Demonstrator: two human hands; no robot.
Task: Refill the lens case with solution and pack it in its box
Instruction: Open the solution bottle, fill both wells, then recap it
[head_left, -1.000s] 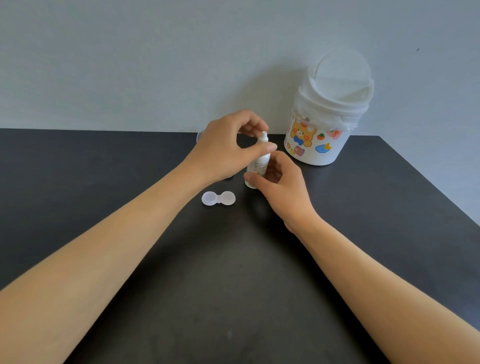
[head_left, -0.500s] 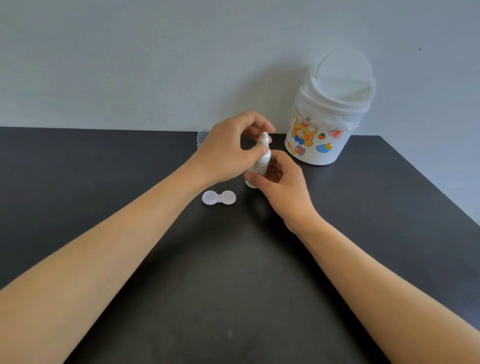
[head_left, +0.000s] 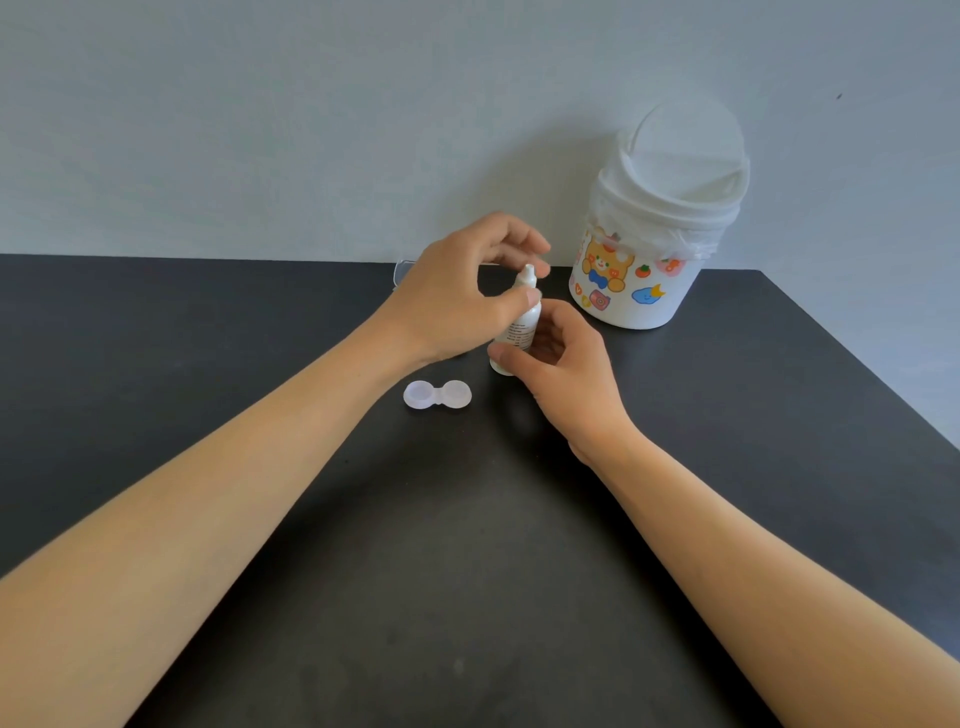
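Note:
A small white solution bottle (head_left: 519, 332) stands upright on the black table (head_left: 467, 571). My right hand (head_left: 566, 379) is wrapped around the bottle's lower body. My left hand (head_left: 462, 296) reaches in from the left, thumb and fingertips pinched around the bottle's narrow white top (head_left: 528, 275). The translucent lens case (head_left: 437, 395) lies flat on the table just left of the bottle, below my left wrist, with both round wells facing up. Only a clear plastic edge of the box (head_left: 401, 271) shows behind my left hand, by the wall.
A white lidded mini bin with cartoon stickers (head_left: 660, 234) stands at the back right against the wall, close to the bottle. The table's right edge (head_left: 862, 364) runs diagonally towards me.
My left fingers have shifted slightly around the bottle's top. The bottle, my right hand and the lens case have stayed where they were.

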